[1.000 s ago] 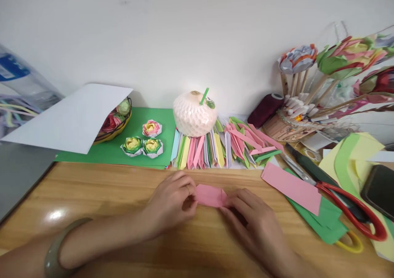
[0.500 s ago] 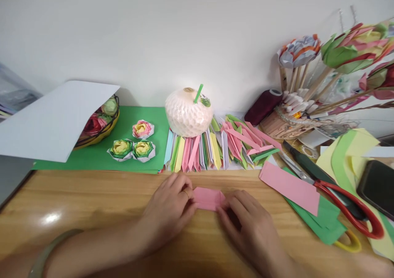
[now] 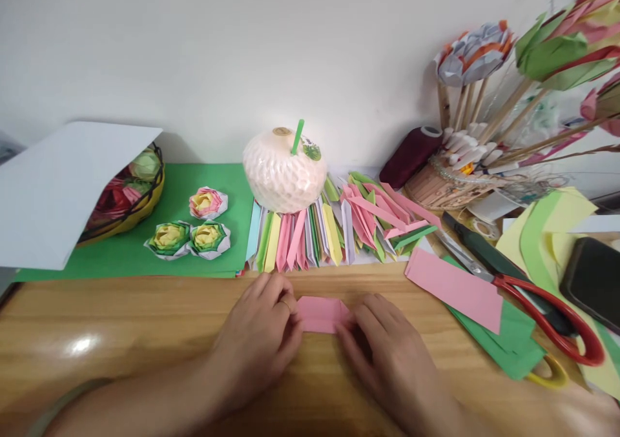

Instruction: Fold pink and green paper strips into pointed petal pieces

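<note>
Both hands (image 3: 254, 340) pinch a folded pink paper (image 3: 320, 315) at opposite ends, near a row of coloured strips (image 3: 295, 240).

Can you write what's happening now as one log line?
left hand: pinches pink paper at left end | right hand: pinches it at right end | red-handled scissors: untouched, beyond right hand

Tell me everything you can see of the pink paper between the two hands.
The pink paper is a small, matte piece, longer than wide, with a faint lengthwise crease and a slanted fold at its right end; its upper left corner also looks angled. It lies crosswise, roughly flat, on or just above the wooden tabletop. The left hand grips its left end and the right hand its right, so both tips are partly hidden.
</note>
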`<state>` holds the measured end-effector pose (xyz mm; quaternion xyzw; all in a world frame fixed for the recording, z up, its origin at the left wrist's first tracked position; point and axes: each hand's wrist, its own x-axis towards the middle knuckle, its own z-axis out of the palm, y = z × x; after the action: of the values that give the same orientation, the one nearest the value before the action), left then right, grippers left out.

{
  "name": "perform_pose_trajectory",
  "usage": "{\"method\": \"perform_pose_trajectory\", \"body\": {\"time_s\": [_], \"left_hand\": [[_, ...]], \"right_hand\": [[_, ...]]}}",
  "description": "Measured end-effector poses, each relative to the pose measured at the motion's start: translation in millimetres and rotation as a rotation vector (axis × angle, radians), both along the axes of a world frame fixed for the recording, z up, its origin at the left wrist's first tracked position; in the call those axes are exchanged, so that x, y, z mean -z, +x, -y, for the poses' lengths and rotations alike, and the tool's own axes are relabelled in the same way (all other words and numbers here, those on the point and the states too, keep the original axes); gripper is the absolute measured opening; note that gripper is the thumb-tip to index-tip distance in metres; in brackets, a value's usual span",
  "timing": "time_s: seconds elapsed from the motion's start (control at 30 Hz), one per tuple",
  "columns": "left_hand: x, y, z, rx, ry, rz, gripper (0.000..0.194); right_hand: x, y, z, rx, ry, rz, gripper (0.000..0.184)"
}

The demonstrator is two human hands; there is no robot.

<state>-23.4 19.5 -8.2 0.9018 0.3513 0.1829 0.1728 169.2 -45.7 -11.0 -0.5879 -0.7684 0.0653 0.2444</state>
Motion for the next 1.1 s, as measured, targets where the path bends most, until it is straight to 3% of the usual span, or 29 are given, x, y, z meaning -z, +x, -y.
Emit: {"method": "perform_pose_trajectory", "body": {"time_s": [0.57,0.77,0.97,1.1], "left_hand": [[3.1,-1,-1,-0.007,-0.028,-0.031,0.011],[2.3,-4,-3,-0.026,-0.016,-0.029,0.004],[4.8,-4,-3,0.191,0.236,0.041,0.021],[10.2,-3,-1,0.149,0.314,0.066,0.028]], "right_hand": [[-4.2,13,-1,-0.111,-0.117,-0.124,0.018],[-7.2,22,6,-0.253,-0.033,0.032,0.025],[-12.2,19,11,-0.344,0.038,0.172,0.029],[-10.4,15,14,-0.359,0.011,0.198,0.028]]}}
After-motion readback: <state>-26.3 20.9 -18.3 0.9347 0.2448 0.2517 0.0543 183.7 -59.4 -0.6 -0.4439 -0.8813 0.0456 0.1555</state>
